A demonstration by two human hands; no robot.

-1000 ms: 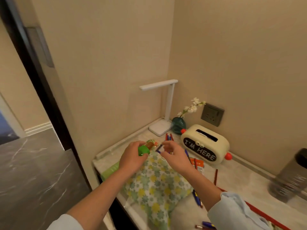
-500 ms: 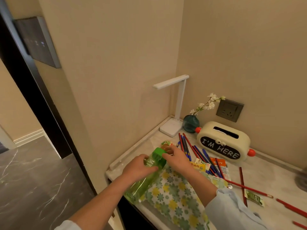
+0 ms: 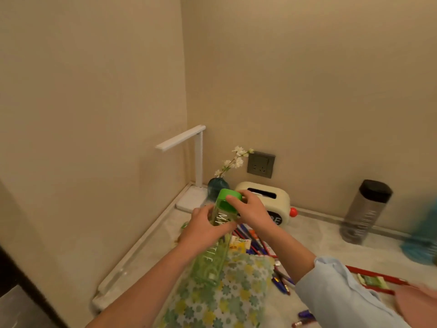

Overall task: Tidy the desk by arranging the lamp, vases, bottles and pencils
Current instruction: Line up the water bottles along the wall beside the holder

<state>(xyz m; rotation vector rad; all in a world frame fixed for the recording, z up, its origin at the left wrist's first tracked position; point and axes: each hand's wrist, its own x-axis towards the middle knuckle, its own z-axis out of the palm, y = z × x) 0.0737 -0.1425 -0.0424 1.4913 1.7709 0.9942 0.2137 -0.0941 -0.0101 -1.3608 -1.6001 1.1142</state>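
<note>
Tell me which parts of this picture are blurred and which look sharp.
Head view: the grey bottle and teal object at right smear with motion blur; the green bottle, left hand, right hand and white lamp look sharp.

Marble desk (image 3: 319, 237): lamp (image 3: 199, 159), vase (image 3: 217, 185), tissue box (image 3: 281, 197), pencils (image 3: 257, 245), floral cloth (image 3: 227, 299), blurred, probably grey bottle (image 3: 364, 211).

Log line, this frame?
left hand: grips green bottle body | right hand: grips cap | bottle: tilted over floral cloth
</note>
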